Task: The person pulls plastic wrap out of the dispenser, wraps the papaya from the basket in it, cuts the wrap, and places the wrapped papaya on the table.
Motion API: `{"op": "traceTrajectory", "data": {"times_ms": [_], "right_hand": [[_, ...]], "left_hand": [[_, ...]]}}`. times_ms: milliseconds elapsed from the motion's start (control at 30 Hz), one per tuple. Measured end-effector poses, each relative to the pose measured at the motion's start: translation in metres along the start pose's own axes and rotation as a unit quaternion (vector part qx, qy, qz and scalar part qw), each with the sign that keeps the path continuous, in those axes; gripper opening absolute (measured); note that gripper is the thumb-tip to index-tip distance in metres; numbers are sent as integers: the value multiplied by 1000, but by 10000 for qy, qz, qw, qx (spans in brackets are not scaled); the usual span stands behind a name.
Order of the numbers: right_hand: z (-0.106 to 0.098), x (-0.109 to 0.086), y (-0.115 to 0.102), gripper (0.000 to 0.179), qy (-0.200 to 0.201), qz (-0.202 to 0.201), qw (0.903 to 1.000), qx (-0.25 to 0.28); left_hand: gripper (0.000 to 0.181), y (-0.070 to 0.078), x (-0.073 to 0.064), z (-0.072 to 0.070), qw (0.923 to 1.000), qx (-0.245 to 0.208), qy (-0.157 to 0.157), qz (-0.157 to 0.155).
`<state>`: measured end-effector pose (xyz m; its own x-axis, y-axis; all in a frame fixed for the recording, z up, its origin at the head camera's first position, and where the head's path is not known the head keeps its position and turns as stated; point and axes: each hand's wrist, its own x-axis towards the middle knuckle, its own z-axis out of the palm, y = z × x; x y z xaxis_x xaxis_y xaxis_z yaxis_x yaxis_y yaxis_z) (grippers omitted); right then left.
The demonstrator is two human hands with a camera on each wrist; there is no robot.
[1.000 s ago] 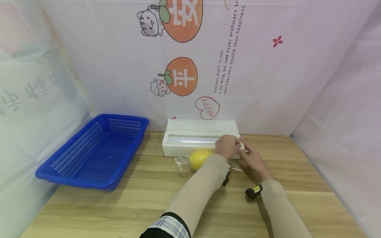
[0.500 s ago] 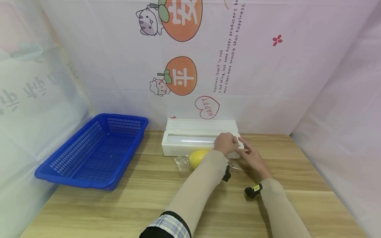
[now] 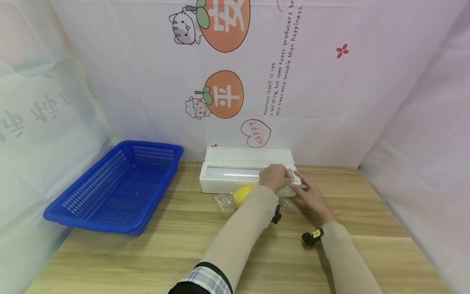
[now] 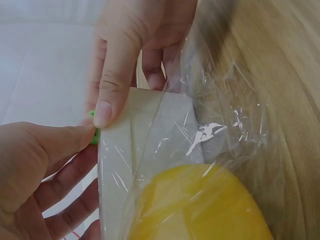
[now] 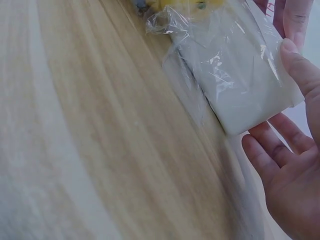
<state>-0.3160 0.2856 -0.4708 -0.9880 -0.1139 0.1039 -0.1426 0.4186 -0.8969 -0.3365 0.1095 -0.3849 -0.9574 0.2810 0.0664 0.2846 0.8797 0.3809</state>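
A white cling film dispenser (image 3: 220, 187) stands against the back wall with its lid raised, a film roll inside. My left hand (image 3: 273, 177) reaches over its front near the right end. In the left wrist view, its thumb and fingers pinch a small green slider (image 4: 94, 135) on the box edge. My right hand (image 3: 313, 198) grips the box's right end, thumb on the front edge, fingers round the end. Before the box lies a yellow lemon-shaped object (image 3: 242, 196) under clear cling film (image 4: 235, 115), partly hidden by the left forearm.
A blue plastic basket (image 3: 147, 204) stands on the left of the wooden table (image 3: 176, 245). Printed white cloth (image 3: 323, 90) hangs behind and along both sides.
My left hand has shifted a little to the left along the dispenser. The right hand keeps its hold on the box end, and the box stays in place.
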Motion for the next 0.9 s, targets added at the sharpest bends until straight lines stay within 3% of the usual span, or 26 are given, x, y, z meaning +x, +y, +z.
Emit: {"op": "traceTrajectory", "data": {"times_ms": [233,500,700,900], "right_hand": [[0,1,-1,73,-11,149,9994,320],[0,-7,-20,75,-81,355,9976,595],[1,-3,-5,73,98,249,9983,525],[4,-1,2,73,43,274,9973,680]], "left_hand": [[12,-3,3,3,9996,-270,-15,-29],[10,-9,1,1,9989,-460,-8,100],[11,-23,-1,-4,9970,-681,-58,352],[13,-33,-7,-11,9972,-655,-147,342]]}}
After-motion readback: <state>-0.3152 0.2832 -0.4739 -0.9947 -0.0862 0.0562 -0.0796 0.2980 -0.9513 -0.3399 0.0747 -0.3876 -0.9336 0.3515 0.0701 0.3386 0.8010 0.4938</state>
